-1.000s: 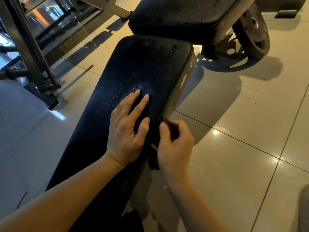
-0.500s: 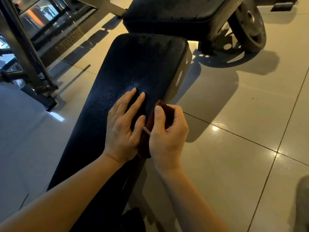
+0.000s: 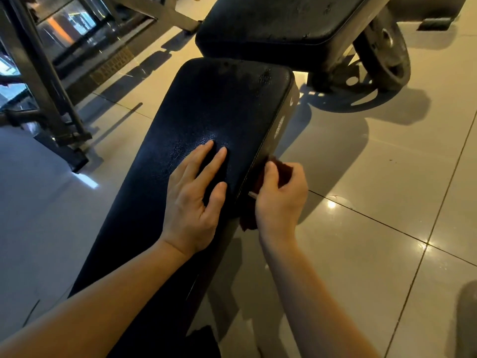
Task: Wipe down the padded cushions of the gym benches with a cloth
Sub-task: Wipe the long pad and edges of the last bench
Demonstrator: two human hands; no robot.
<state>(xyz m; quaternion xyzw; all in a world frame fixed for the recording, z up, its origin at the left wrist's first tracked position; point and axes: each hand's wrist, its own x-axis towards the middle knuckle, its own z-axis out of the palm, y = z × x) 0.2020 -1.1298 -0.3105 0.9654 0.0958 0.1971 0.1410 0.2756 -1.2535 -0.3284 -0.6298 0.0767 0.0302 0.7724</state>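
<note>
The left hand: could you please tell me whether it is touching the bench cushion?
Touching. The head view shows the left hand lying flat on the bench cushion, palm and straight fingers down on its top.

The left hand [image 3: 195, 202] lies palm down on the cushion [image 3: 219, 109], fingers straight and slightly spread, thumb angled out toward the right edge. Its wrist runs in line with the bare left forearm [image 3: 98, 311], which comes in from the lower left. The right hand [image 3: 281, 202] sits just beside it at the cushion's side edge, back of the hand up, fingers curled round a dark red cloth [image 3: 284, 169] — the thumb [image 3: 269, 174] lies along the top. The bare right forearm [image 3: 317, 301] rises from the bottom edge. The two hands are near each other — not touching.
</note>
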